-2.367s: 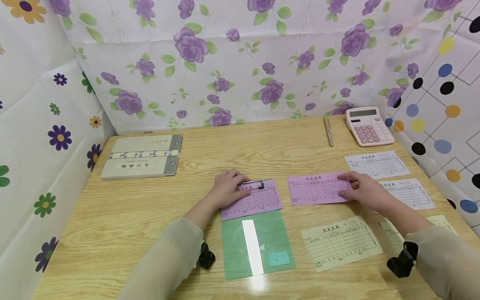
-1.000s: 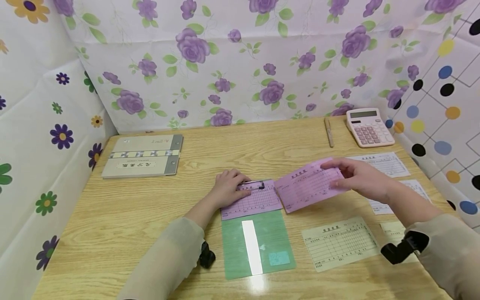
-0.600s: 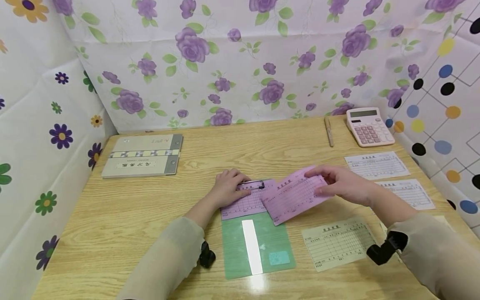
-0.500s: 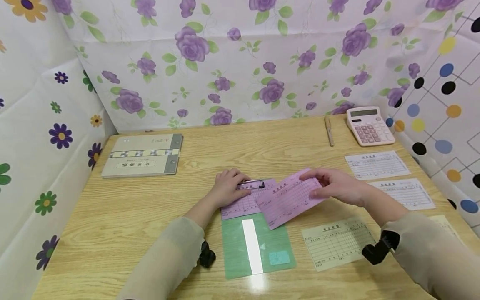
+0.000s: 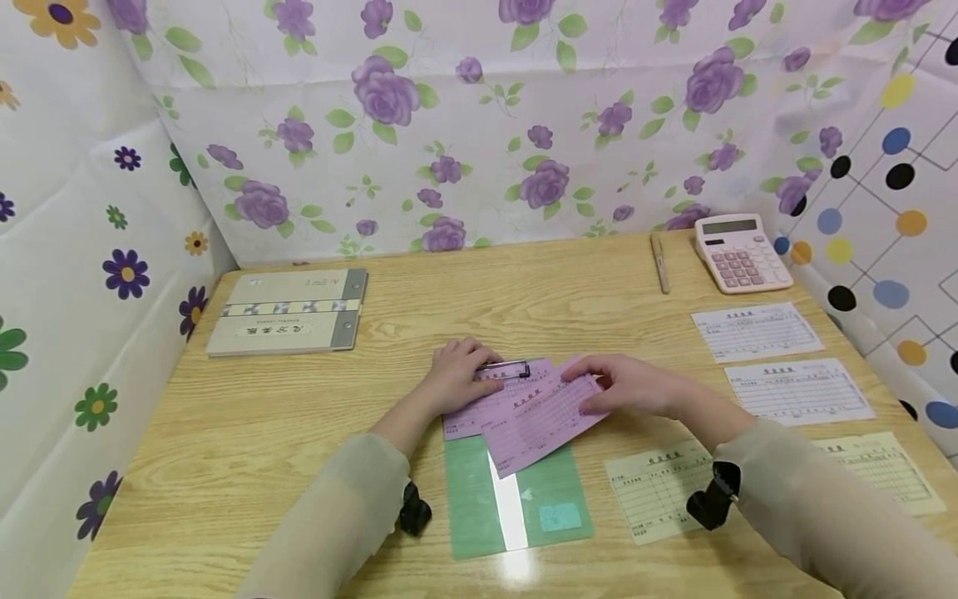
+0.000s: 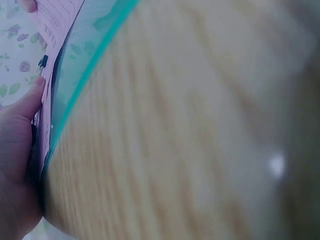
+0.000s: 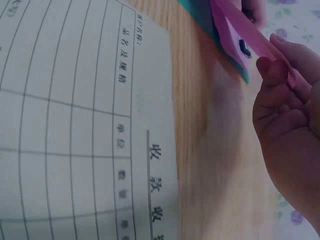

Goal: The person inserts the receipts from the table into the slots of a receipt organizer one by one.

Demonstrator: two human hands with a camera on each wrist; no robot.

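My left hand (image 5: 461,374) grips the top left of a translucent green clipboard (image 5: 471,520), its thumb beside the metal clip (image 5: 516,363) and its fingers over the top edge. A pink printed slip (image 5: 460,423) lies under that clip. My right hand (image 5: 624,387) pinches a second pink slip (image 5: 535,433) at its right end between thumb and fingers. This slip slants across the first one and over the clipboard. In the right wrist view the held pink slip (image 7: 255,37) stretches from the fingertips toward the clip.
Two yellow slips (image 5: 651,491) lie by the right forearm, one partly covered by it. Two white slips (image 5: 756,329) lie farther back, with a pink calculator (image 5: 763,270) and a pen (image 5: 660,264) behind. A grey-beige ledger (image 5: 277,333) is at the back left.
My right hand has picked up the second pink slip from the table and carried it left, over the clipboard and first slip. The left hand stays in place.
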